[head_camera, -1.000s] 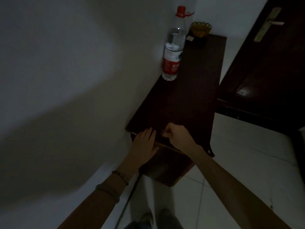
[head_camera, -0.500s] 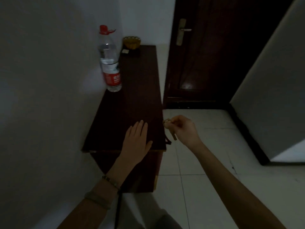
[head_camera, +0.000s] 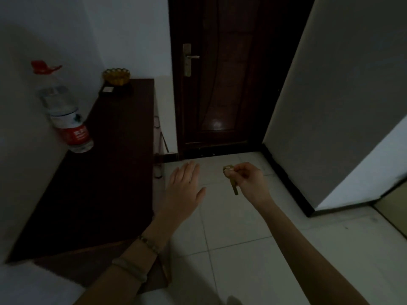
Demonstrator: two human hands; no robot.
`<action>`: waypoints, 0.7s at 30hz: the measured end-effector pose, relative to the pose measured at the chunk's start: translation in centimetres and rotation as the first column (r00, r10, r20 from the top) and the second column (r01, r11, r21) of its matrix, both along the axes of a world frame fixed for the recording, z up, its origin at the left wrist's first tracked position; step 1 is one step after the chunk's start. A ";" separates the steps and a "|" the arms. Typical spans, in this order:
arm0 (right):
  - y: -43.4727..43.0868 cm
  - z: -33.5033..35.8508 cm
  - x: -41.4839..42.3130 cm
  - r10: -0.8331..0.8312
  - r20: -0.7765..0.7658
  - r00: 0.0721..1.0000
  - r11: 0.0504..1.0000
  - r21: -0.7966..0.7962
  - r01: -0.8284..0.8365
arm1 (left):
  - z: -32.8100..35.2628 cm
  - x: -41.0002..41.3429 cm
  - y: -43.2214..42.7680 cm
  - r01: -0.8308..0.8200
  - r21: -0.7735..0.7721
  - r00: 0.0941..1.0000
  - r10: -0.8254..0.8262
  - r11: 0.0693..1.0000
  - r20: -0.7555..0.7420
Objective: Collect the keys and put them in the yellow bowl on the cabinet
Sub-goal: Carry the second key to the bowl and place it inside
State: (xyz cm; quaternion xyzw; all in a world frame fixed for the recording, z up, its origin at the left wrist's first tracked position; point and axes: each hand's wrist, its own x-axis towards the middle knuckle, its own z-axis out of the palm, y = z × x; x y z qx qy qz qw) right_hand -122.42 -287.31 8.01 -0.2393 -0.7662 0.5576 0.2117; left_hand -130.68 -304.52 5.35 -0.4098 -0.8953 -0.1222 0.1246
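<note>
Keys (head_camera: 231,177): pinched at the head in right hand (head_camera: 250,180), blade dangling below the grip over tiled floor, left hand (head_camera: 184,188) open and empty alongside; risk: thin pinch slipping before reaching distant yellow bowl (head_camera: 116,76) on cabinet (head_camera: 123,128).

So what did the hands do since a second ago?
The right hand pinched the keys at the cabinet's near edge and lifted them out over the floor. The left hand came off the cabinet top and now hovers open beside it. The water bottle and yellow bowl stayed put on the cabinet, and the door stayed shut.
</note>
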 end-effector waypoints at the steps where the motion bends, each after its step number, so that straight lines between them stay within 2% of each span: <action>1: 1.8 0.1 0.0 0.002 -0.001 1.000 1.000 -0.005 -0.002 | 0.2 0.1 1.8 -0.006 0.007 1.000 0.006 1.000 0.006; 6: 10.3 0.3 -0.1 0.021 -0.025 0.999 1.000 -0.023 -0.022 | 0.6 0.5 10.1 -0.033 0.019 0.999 0.033 0.999 0.017; 10: 15.0 0.2 -0.7 0.067 -0.054 0.996 0.997 -0.044 -0.070 | 0.3 0.5 14.4 -0.082 0.045 0.993 0.078 0.996 0.083; 17: 19.3 -0.3 -3.8 0.173 -0.083 0.981 0.983 -0.046 -0.177 | 0.6 -0.9 18.2 -0.150 0.055 0.985 0.144 0.987 0.099; 21: 20.7 -0.6 -7.5 0.210 -0.119 0.970 0.967 -0.121 -0.224 | 0.5 -4.0 19.6 -0.184 0.034 0.981 0.181 0.982 0.077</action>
